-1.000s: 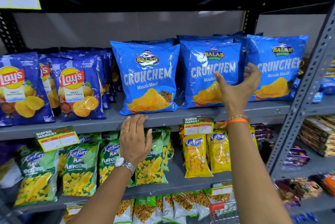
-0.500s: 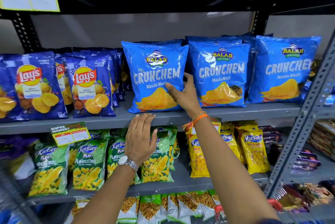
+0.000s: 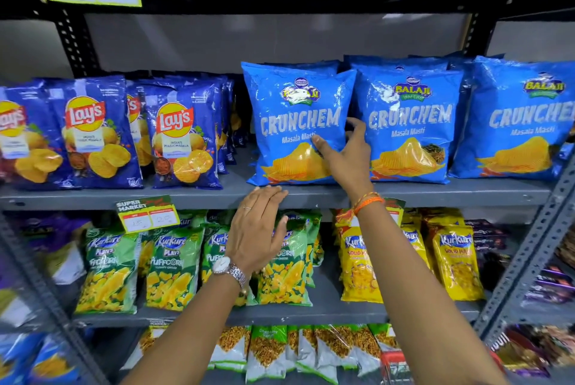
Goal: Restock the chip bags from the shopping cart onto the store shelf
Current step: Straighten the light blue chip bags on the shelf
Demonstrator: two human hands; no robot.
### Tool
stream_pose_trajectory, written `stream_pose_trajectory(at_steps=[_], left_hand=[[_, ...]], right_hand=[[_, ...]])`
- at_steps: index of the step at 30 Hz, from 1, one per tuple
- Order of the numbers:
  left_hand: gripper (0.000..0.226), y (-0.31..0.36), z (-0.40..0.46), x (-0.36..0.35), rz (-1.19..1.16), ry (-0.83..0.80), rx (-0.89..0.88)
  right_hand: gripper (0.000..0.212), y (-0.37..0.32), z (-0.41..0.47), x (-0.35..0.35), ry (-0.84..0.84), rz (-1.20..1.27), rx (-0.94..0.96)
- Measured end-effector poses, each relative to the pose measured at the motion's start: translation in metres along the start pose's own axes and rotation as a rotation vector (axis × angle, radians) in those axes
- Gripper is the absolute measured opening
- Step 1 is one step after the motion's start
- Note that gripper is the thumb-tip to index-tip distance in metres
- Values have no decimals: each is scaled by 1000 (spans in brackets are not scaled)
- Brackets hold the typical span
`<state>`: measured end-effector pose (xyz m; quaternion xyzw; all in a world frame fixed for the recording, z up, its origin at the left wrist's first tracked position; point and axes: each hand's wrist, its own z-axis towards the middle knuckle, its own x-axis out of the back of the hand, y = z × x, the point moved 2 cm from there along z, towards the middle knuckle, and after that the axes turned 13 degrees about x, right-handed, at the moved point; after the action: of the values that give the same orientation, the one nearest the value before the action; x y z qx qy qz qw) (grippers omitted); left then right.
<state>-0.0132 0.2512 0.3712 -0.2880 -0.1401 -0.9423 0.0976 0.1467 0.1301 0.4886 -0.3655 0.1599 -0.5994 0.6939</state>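
Three bright blue Crunchem chip bags stand upright in a row on the grey shelf. My right hand is on the right edge of the left Crunchem bag: the thumb lies on its front and the fingers reach into the gap beside the middle Crunchem bag. The right Crunchem bag stands untouched. My left hand hovers flat and open just below the shelf edge, holding nothing. A red corner of the shopping cart shows at the bottom.
Dark blue Lay's bags fill the same shelf to the left. Green Kurkure Puffcorn bags and yellow Kurkure bags stand one shelf down. A price tag hangs on the shelf edge. A grey upright post borders the right.
My right hand moved from between the middle and right Crunchem bags leftward to the left bag's right edge. My left hand stayed below the shelf edge. The view shifted left.
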Motion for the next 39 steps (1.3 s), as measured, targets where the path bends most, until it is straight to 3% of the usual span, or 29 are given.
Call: stream_pose_trajectory(at_steps=[4,8,10,12,14,17,21,28,39], left_hand=[[47,-36,2,38,94,96,-54],[46,-98,1,80,188,155,-31],[47,-133,-2,98,236,158,6],[49,-163,-7,110,266,151,35],[50,-188,-15,119,281,144,46],[49,-217,-22,126,292,138,59],[46,-247,-29,129,214,99,100],[43,-260,-29,129,80,68,95],[41,-251,-30,129,16,97,160]], right_hand=[[94,-25,-11,4,-55,-290,98],[84,-66,-30,-13,46,-492,211],[67,-87,-41,-35,115,-418,331],[56,-100,-48,-67,68,-236,368],[61,-109,-51,-104,-64,-66,301],[80,-112,-51,-153,-216,-40,180],[78,-105,-48,-192,-220,81,23],[60,-97,-55,-207,-115,77,4],[50,-103,-56,-210,-161,42,21]])
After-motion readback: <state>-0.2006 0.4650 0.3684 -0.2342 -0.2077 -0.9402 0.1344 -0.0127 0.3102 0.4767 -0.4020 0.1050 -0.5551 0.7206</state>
